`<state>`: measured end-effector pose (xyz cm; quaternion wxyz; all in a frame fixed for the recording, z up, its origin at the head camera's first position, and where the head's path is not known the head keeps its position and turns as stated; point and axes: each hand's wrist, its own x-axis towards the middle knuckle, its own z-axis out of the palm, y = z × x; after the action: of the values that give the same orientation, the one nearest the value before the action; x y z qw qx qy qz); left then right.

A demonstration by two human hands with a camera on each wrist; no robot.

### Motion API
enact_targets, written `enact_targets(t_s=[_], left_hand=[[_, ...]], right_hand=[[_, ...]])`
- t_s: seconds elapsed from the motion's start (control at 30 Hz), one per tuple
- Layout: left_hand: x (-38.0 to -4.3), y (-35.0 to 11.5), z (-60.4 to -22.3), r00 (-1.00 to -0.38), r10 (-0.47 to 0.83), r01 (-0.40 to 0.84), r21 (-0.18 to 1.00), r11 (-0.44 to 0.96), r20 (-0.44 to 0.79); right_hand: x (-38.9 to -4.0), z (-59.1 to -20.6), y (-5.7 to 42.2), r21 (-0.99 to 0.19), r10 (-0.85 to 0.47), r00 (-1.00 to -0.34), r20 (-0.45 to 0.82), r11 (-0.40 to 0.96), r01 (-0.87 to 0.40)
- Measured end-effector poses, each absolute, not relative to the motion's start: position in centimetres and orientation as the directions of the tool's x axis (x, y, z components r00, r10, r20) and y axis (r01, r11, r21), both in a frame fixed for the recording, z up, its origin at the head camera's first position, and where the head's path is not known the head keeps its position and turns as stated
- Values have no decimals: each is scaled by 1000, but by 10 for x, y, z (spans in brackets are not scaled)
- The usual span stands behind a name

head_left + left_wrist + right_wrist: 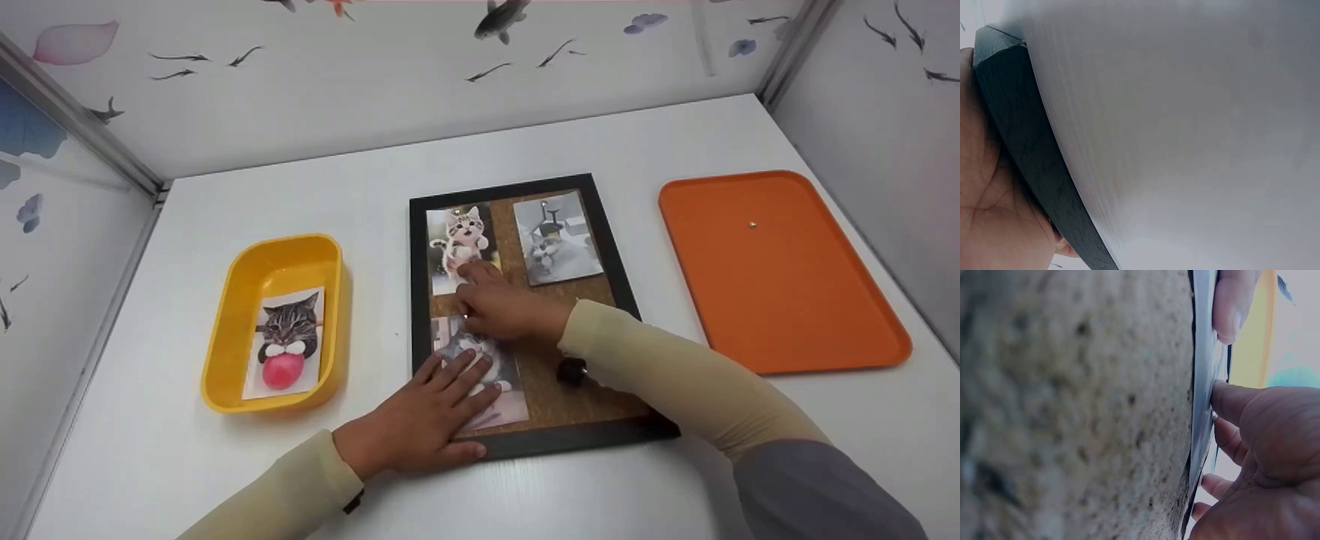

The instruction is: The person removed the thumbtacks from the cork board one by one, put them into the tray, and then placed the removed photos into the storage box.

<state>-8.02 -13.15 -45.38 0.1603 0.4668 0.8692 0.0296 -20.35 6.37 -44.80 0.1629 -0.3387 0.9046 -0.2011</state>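
Note:
My left hand (435,412) lies with fingers spread on a grey-and-white cat photo (512,411) at the lower left of a cork board (551,401). Its palm also shows beside the black frame (1044,152) in the left wrist view. At that photo's top edge my right hand (510,307), fingers curled, pinches a small shiny thumbtack (466,316). In the right wrist view the right thumb (1233,400) meets the photo's surface. A tabby kitten photo (463,238) is tacked at the upper left and a grey cat photo (561,244) at the upper right.
Left of the board stands a yellow basin (215,345) holding a photo of a cat with a pink ball (285,341). An orange tray (787,300) lies to the right, with one thumbtack (752,224) on it. White patterned panels (375,97) enclose the table.

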Motion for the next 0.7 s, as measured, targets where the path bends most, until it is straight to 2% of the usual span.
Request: enact_targets(t_s=[0.7], left_hand=[[-81, -132, -456, -511, 823, 800, 214, 561, -249]], right_hand=[[-203, -446, 65, -470, -667, -718, -198, 708, -528]])
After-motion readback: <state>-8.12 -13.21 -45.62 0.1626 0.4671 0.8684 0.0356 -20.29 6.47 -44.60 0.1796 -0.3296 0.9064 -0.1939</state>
